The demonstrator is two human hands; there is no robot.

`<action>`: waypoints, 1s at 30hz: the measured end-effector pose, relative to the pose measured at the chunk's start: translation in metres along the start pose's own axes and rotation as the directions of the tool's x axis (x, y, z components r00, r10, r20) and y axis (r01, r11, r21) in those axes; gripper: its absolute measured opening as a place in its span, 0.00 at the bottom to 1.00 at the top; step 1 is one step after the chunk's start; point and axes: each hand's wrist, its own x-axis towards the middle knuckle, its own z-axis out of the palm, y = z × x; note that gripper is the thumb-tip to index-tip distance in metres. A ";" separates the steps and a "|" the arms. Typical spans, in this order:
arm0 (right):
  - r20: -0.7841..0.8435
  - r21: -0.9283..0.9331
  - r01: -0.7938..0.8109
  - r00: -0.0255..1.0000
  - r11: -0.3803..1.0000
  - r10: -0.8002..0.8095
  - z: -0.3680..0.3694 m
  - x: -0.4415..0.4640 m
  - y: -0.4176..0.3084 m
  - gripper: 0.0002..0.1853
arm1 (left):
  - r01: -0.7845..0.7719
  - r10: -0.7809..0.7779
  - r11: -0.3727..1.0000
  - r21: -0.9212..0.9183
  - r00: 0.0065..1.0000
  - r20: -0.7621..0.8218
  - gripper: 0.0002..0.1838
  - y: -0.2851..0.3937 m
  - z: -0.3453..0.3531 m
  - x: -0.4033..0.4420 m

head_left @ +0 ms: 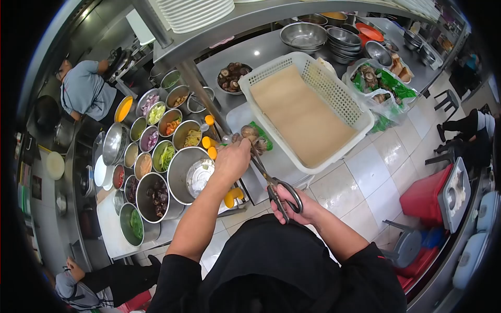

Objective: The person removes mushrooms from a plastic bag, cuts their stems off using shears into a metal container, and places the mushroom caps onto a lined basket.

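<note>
My right hand is closed through the handles of dark metal scissors. The blades point up and left, their tips beside the fingertips of my left hand. My left hand is bent closed at a brown mushroom; its fingertips are partly hidden. More mushrooms and green plastic lie just beyond on the steel counter. To their right stands a white perforated basket with brown paper lining it.
Several steel pots with cut vegetables crowd the left; a large pot sits beside my left forearm. A bowl of mushrooms is behind, and a plastic bag of mushrooms at right. A person stands at far left.
</note>
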 end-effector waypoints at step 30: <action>-0.335 -0.244 0.129 0.919 0.961 -0.208 -0.019 0.065 -0.028 0.42 | -0.073 0.033 0.994 0.084 0.914 0.404 0.17 0.020 -0.031 -0.019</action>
